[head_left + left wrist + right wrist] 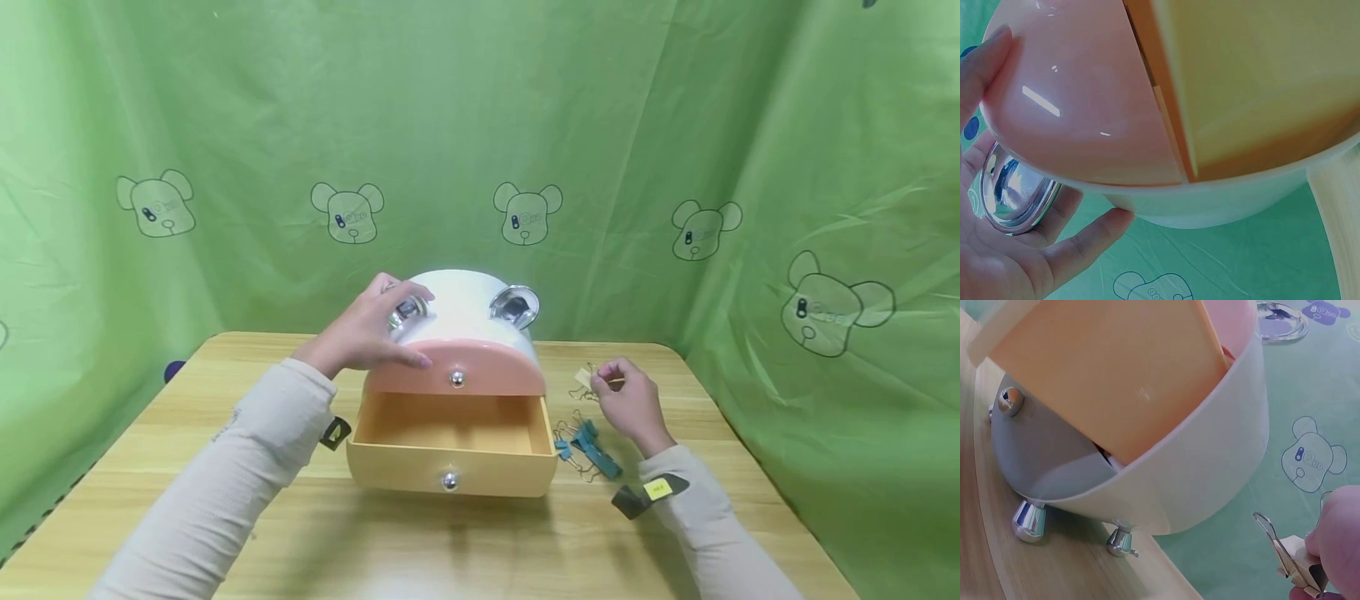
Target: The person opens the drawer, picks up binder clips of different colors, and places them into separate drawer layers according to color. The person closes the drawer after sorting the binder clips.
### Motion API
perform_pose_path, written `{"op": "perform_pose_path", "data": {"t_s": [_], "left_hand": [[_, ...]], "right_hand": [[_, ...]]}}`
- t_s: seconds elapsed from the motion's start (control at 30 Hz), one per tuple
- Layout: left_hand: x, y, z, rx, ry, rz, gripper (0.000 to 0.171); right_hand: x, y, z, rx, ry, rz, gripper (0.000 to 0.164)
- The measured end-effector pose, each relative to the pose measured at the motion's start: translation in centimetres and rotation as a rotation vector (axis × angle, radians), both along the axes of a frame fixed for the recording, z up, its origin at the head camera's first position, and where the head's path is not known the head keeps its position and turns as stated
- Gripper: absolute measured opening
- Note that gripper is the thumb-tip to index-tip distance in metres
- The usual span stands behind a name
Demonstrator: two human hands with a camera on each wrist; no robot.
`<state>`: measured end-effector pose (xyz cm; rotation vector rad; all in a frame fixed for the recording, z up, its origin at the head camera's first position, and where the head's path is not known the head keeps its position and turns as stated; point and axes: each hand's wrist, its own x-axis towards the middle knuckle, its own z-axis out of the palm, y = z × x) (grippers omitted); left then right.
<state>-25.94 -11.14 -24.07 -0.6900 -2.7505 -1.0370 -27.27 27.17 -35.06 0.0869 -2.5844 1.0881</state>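
A small bear-eared drawer box (457, 292) with a white shell stands on silver feet. Its pink upper drawer (495, 371) is closed, while the yellow lower drawer (390, 471) is pulled out with a bare interior. My left hand (360, 333) grips the box's upper left corner, thumb on the pink front and fingers spread around the silver ear (1017, 194). To the right of the box, my right hand (632, 404) pinches a cream binder clip (1300, 553) with wire handles. Several teal binder clips (597, 457) lie between that hand and the yellow drawer.
The wooden table (172, 467) carries everything. Green curtains (435, 100) printed with bear heads surround it at the back and sides. Black straps hang at both wrists, the right strap (632, 502) close over the tabletop.
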Motion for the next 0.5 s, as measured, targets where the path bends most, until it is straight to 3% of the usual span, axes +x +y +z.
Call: {"op": "perform_pose_path", "data": {"t_s": [0.5], "left_hand": [[0.24,0.01,0.15,0.008,-0.002,-0.001,0.079]], "right_hand": [[0.74,-0.65,1.06,-0.021,0.026,0.02,0.01]]}}
